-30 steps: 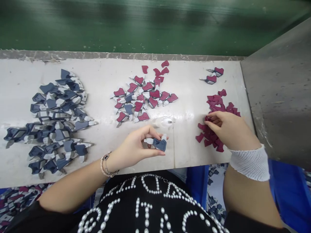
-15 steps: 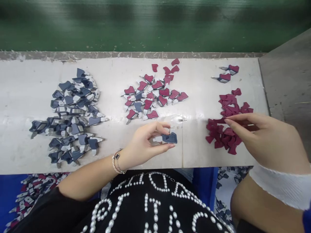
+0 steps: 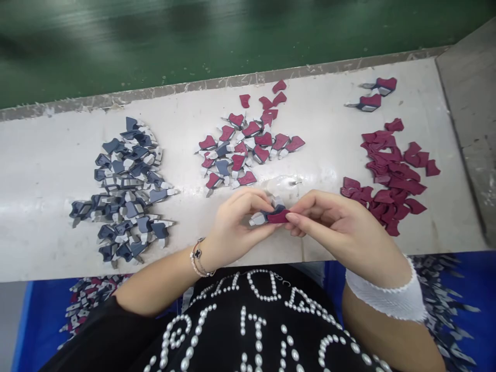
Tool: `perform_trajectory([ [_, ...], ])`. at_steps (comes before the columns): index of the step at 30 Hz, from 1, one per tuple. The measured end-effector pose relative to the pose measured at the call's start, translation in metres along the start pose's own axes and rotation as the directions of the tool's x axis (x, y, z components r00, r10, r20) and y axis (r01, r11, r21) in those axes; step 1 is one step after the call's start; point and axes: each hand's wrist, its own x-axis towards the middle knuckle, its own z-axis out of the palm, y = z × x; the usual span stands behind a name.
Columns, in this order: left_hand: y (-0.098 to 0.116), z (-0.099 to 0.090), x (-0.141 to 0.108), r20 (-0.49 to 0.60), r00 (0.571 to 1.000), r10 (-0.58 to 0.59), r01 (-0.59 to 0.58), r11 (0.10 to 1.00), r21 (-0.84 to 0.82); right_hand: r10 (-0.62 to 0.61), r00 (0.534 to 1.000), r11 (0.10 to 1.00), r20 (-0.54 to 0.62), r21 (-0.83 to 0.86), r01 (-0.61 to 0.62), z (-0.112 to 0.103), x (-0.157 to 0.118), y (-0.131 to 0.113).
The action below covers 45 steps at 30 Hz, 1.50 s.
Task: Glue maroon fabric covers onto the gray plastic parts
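Near the table's front edge, my left hand (image 3: 241, 219) is closed on a small dark-blue and light-grey plastic part (image 3: 259, 218), held between thumb and fingers. My right hand (image 3: 333, 222) pinches a maroon plastic piece (image 3: 277, 216) by its right end. That maroon piece lies against the face of the blue-grey part; whether it is seated there I cannot tell. To the right of my right hand spreads a pile of loose maroon pieces (image 3: 391, 178). Ahead of my left hand is a group of blue-grey parts, most with maroon faces (image 3: 248, 150).
A large heap of blue-grey parts (image 3: 132, 191) covers the table's left side. Two maroon-faced parts (image 3: 371, 102) lie at the back right. Blue bins (image 3: 42, 315) holding many parts stand below the front edge. A metal side wall (image 3: 470, 119) bounds the right; a green surface (image 3: 232, 36) runs behind.
My right hand has come left from the maroon pile with a maroon piece and now meets the part in my left hand. The camera view has tilted.
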Motion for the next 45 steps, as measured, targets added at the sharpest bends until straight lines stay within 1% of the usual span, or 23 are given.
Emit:
perform_trajectory([
  [5, 0.002, -0.002, 0.004, 0.02, 0.994, 0.104, -0.105, 0.992, 0.074, 0.015, 1.0, 1.0, 0.005, -0.015, -0.015, -0.002, 0.002, -0.001],
  [7, 0.002, -0.002, 0.005, 0.011, 0.99, 0.142, -0.143, 0.986, 0.083, 0.021, 1.0, 1.0, 0.01, -0.015, -0.021, -0.003, 0.002, -0.001],
  [12, -0.001, 0.0, 0.005, 0.0, 0.983, 0.182, -0.181, 0.979, 0.093, 0.057, 0.998, 0.998, 0.011, -0.015, -0.057, -0.002, 0.001, 0.001],
  [15, -0.001, -0.001, 0.005, 0.018, 0.982, 0.19, -0.191, 0.979, 0.067, 0.071, 0.997, 0.997, 0.022, -0.014, -0.07, -0.004, 0.001, 0.002],
  [18, 0.0, -0.001, 0.006, 0.033, 0.975, 0.221, -0.222, 0.975, 0.021, 0.046, 0.998, 0.999, 0.045, 0.0, -0.046, -0.007, 0.001, 0.003],
  [21, 0.001, -0.002, 0.007, 0.048, 0.966, 0.256, -0.255, 0.967, -0.019, -0.001, 0.993, 1.0, 0.117, 0.022, -0.001, -0.009, 0.003, 0.003],
  [23, 0.001, -0.002, 0.008, 0.053, 0.964, 0.26, -0.259, 0.965, -0.034, -0.042, 0.986, 0.999, 0.162, 0.0, 0.043, -0.008, 0.004, 0.003],
  [25, 0.002, -0.002, 0.008, 0.053, 0.964, 0.262, -0.26, 0.965, -0.04, -0.083, 0.982, 0.994, 0.168, -0.059, 0.094, -0.006, 0.003, 0.002],
  [29, 0.002, -0.002, 0.007, 0.065, 0.963, 0.263, -0.26, 0.964, -0.051, -0.16, 0.979, 0.964, 0.123, -0.195, 0.182, 0.001, 0.0, -0.002],
  [31, 0.002, -0.003, 0.007, 0.068, 0.962, 0.263, -0.26, 0.964, -0.055, -0.179, 0.978, 0.954, 0.103, -0.224, 0.198, 0.003, -0.002, -0.003],
  [34, 0.001, -0.003, 0.006, 0.052, 0.962, 0.268, -0.264, 0.962, -0.07, -0.179, 0.98, 0.957, 0.082, -0.217, 0.193, 0.003, -0.005, -0.004],
  [37, 0.0, -0.003, 0.007, 0.027, 0.964, 0.265, -0.262, 0.96, -0.097, -0.16, 0.98, 0.972, 0.119, -0.156, 0.177, 0.0, -0.007, -0.003],
  [40, 0.0, -0.003, 0.008, 0.009, 0.966, 0.257, -0.255, 0.961, -0.107, -0.173, 0.974, 0.977, 0.149, -0.095, 0.189, -0.004, -0.008, -0.003],
  [45, 0.0, -0.005, 0.008, 0.014, 0.966, 0.257, -0.254, 0.961, -0.106, -0.191, 0.97, 0.971, 0.153, -0.114, 0.209, -0.004, -0.008, -0.004],
])
